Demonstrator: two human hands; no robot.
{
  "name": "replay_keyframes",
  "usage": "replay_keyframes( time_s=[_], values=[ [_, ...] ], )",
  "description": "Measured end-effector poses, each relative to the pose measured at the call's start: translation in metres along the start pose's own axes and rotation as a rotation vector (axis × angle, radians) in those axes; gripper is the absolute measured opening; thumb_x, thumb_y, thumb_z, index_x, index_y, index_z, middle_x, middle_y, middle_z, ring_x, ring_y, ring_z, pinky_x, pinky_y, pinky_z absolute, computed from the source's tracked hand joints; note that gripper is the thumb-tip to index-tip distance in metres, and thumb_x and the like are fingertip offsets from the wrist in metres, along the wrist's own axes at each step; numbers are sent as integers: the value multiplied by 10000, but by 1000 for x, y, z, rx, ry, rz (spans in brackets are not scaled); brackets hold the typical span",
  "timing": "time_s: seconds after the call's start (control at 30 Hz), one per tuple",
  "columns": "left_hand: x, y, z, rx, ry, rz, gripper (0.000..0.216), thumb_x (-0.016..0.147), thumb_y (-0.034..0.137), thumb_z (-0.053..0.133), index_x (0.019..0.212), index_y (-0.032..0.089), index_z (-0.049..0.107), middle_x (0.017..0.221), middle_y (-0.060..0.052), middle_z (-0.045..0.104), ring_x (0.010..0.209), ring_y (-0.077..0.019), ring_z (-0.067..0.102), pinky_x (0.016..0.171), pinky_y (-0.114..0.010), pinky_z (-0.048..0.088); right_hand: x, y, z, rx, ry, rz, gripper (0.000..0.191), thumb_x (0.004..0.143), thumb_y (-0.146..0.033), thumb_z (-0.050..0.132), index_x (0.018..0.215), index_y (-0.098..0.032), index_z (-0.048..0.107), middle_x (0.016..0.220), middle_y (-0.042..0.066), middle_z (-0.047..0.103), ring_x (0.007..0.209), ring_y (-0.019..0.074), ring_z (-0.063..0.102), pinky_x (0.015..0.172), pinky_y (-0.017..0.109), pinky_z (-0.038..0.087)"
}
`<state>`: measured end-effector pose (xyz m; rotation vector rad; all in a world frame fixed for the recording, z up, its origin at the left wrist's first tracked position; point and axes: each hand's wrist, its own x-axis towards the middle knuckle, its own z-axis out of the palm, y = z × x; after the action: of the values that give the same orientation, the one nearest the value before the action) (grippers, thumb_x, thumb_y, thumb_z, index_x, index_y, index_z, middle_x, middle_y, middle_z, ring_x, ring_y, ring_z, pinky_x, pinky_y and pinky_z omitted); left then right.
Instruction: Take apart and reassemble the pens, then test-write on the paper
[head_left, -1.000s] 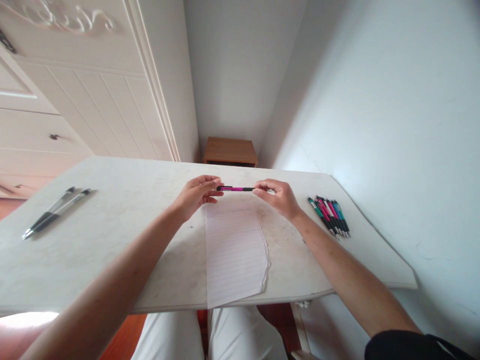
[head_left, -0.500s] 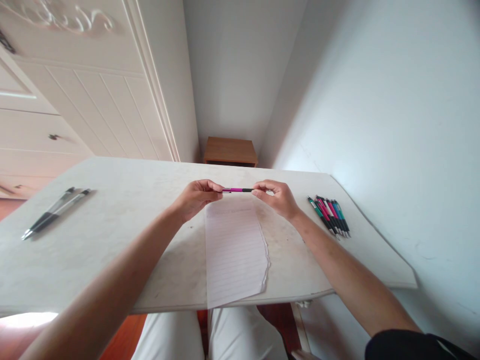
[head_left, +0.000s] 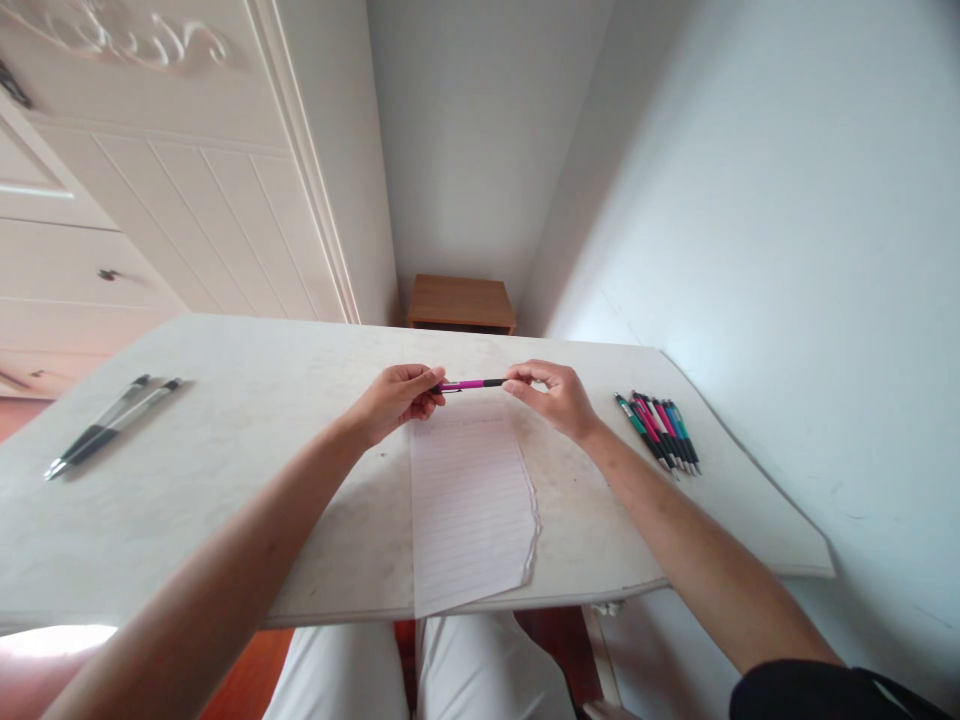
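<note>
A magenta pen (head_left: 471, 384) with a black grip lies level between my two hands, above the far end of a lined sheet of paper (head_left: 472, 510). My left hand (head_left: 409, 395) is closed on the pen's clip end. At the other end, the fingertips of my right hand (head_left: 551, 393) pinch the black grip and hide the tip. The paper has a torn right edge, and faint writing shows near its top.
On the right of the white table (head_left: 337, 560) lies a row of several coloured pens (head_left: 660, 432). Two grey-and-black pens (head_left: 112, 425) lie at the left. Behind the table stand a small wooden cabinet (head_left: 461, 300) and a white wardrobe (head_left: 195, 200); a wall rises at right.
My left hand has shifted its grip on the clip end, its fingers now curled beneath, and more of the clip shows. The pen has tilted slightly. My right hand stays put.
</note>
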<state>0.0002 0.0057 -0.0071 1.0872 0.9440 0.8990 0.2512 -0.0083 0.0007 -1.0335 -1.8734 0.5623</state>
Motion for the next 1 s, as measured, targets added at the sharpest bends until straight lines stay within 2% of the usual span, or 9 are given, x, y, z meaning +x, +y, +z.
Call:
replay_keyframes(
  time_s=[0.2, 0.37, 0.43, 0.57, 0.63, 0.7, 0.77, 0.87, 1.0],
  values=[
    [1, 0, -1, 19, 27, 155, 374, 545, 312, 899, 783, 118, 685, 682, -16, 632, 631, -110, 565, 636, -258, 467, 0, 1, 1, -13, -3, 3, 185, 811, -377, 682, 798, -196, 711, 778, 34, 714, 713, 166, 633, 725, 307, 519],
    [3, 1, -2, -29, 63, 267, 482, 549, 260, 891, 966, 139, 680, 831, -21, 653, 753, -130, 608, 722, -264, 481, 0, 2, 2, -24, -3, -8, 192, 817, -383, 673, 805, -195, 712, 785, 37, 715, 714, 168, 634, 721, 306, 525],
    [3, 3, -2, -37, 95, 222, 470, 621, 373, 861, 983, 140, 673, 861, -37, 653, 744, -129, 604, 659, -241, 473, 0, 3, 1, -30, 8, -22, 198, 823, -390, 668, 807, -198, 711, 777, 37, 710, 707, 167, 629, 713, 306, 525],
    [2, 3, 0, -14, 125, 9, 542, 687, 597, 759, 902, 108, 667, 784, -92, 670, 632, -144, 597, 522, -237, 435, -1, 4, 1, -50, 0, -60, 213, 835, -407, 659, 815, -201, 708, 764, 38, 695, 705, 167, 624, 706, 305, 520],
    [0, 3, 2, 16, 81, -76, 552, 694, 619, 744, 882, 107, 660, 718, -98, 670, 558, -135, 569, 480, -235, 411, -1, 4, 2, -48, -12, -84, 208, 841, -398, 657, 822, -198, 708, 764, 37, 691, 707, 165, 625, 708, 302, 516],
    [-1, 2, 2, 40, 28, -88, 523, 686, 603, 759, 825, 110, 655, 666, -82, 655, 502, -109, 519, 443, -221, 371, -1, 4, 2, -43, -16, -98, 198, 845, -386, 660, 830, -195, 709, 764, 36, 688, 704, 162, 624, 705, 300, 513],
    [-2, 2, 2, 45, -2, -36, 479, 656, 551, 803, 779, 112, 659, 644, -53, 633, 482, -84, 477, 434, -211, 349, -1, 4, 3, -43, -19, -103, 194, 846, -383, 662, 837, -196, 708, 767, 35, 688, 700, 160, 622, 701, 300, 512],
    [-2, 2, 1, 55, -20, 80, 409, 623, 450, 850, 800, 117, 692, 698, -46, 653, 531, -82, 504, 507, -224, 408, -2, 3, 3, -46, -21, -93, 191, 844, -385, 665, 838, -200, 711, 779, 36, 696, 707, 162, 628, 709, 302, 514],
    [0, 1, 1, 154, 41, 246, 354, 615, 388, 854, 811, 123, 726, 660, -39, 662, 615, -126, 569, 627, -269, 473, -2, 0, 3, -30, 1, -75, 187, 835, -380, 676, 828, -198, 719, 788, 39, 712, 721, 170, 644, 720, 303, 521]
  ],
)
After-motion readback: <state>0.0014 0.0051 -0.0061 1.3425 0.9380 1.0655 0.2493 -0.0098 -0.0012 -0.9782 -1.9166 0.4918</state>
